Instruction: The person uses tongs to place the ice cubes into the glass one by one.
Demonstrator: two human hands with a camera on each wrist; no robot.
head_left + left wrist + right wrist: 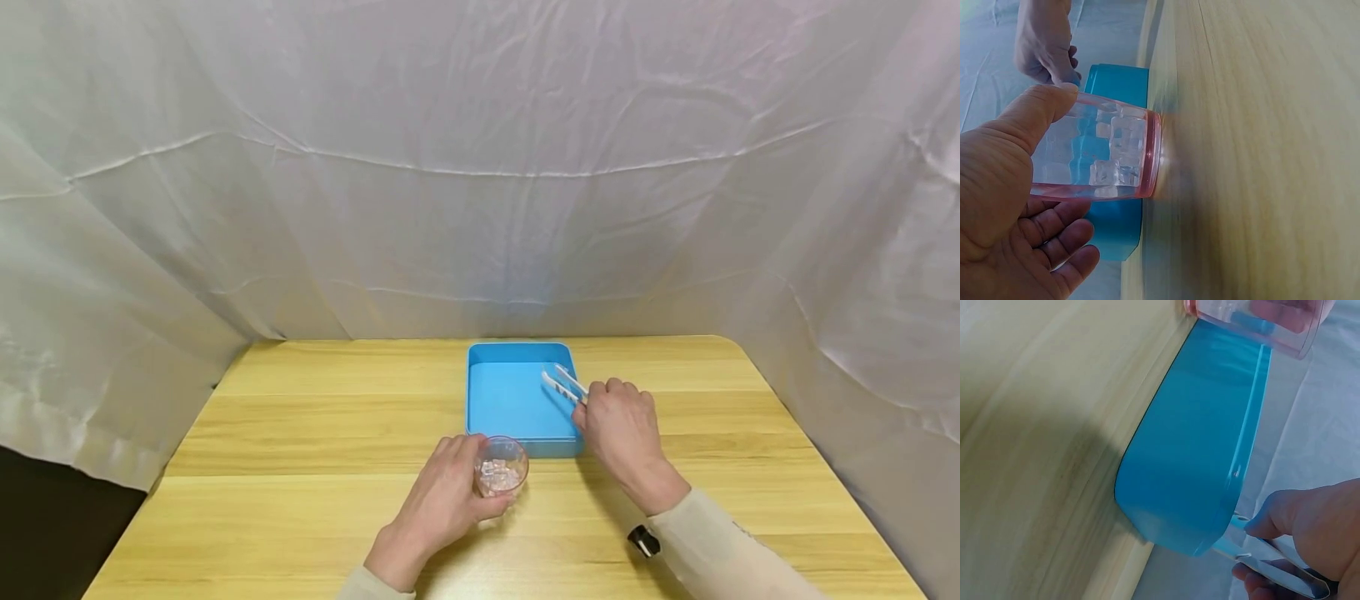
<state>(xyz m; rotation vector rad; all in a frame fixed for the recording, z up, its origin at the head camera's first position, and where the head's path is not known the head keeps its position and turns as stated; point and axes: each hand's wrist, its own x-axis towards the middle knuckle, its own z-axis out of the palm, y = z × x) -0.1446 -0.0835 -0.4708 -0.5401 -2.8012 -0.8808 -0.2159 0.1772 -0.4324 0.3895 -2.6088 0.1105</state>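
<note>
My left hand [442,492] holds a clear, pink-tinted cup [1094,147] near the front of the blue tray, thumb on one side and fingers on the other. Several clear ice-like cubes [1124,140] lie in the bottom of the cup, which stands upright on the table. In my right hand [626,429] is a pair of white tongs [564,385], gripped near the handle end. Their tips are spread apart over the right part of the blue tray [487,439], with nothing visible between them. The right wrist view shows the tongs' arms [1279,575] past the tray's rim.
The tray sits on a light wood-grain table [315,433], towards its back edge. Pale fabric [480,208] hangs behind the table and along both sides. A small black-and-silver object [643,541] is at the right sleeve's cuff.
</note>
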